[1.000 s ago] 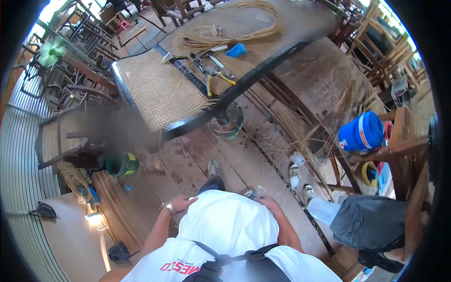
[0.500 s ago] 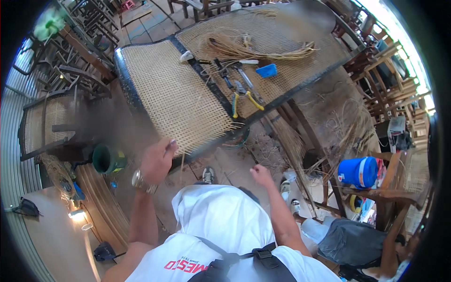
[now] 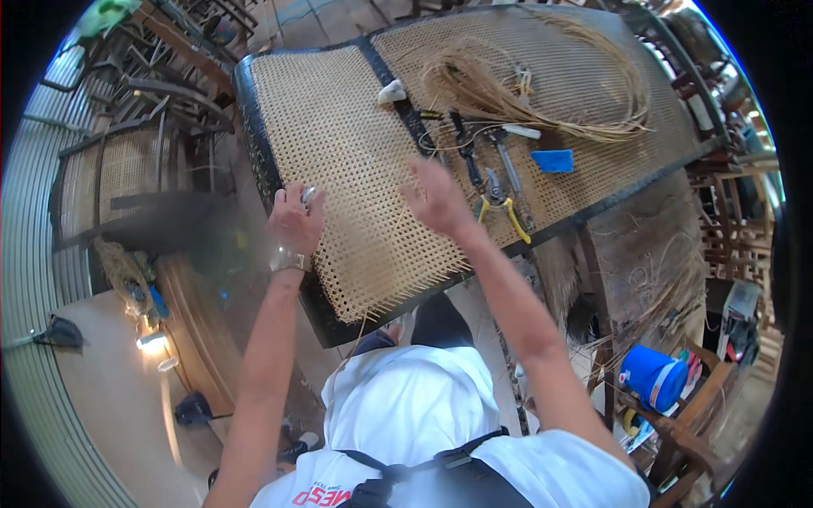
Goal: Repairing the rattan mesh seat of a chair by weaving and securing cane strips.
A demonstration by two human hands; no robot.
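A woven cane panel (image 3: 339, 127) in a dark wooden frame (image 3: 247, 89) lies before me, with frayed cane ends along its near edge. My left hand (image 3: 296, 224), wearing a watch and a ring, rests at the left edge of the weave, fingers apart and slightly bent. Over the panel's middle, my right hand (image 3: 436, 199) is partly blurred; whether its fingers hold a strand is unclear. Just right of it lie yellow-handled pruning shears (image 3: 508, 218) and a dark-handled tool (image 3: 464, 144). A loose cane strand (image 3: 342, 369) hangs from the near corner.
Coiled cane strands (image 3: 559, 123), a blue block (image 3: 552, 161) and a white lump (image 3: 391, 91) lie on the framework. A blue cooler (image 3: 654, 378) stands at lower right, a lit lamp (image 3: 152, 343) at lower left. Stacked chairs (image 3: 152, 85) crowd the far left.
I have come closer to the panel. My left hand has reached its left edge, and my right hand has moved from beside my body up over the weave.
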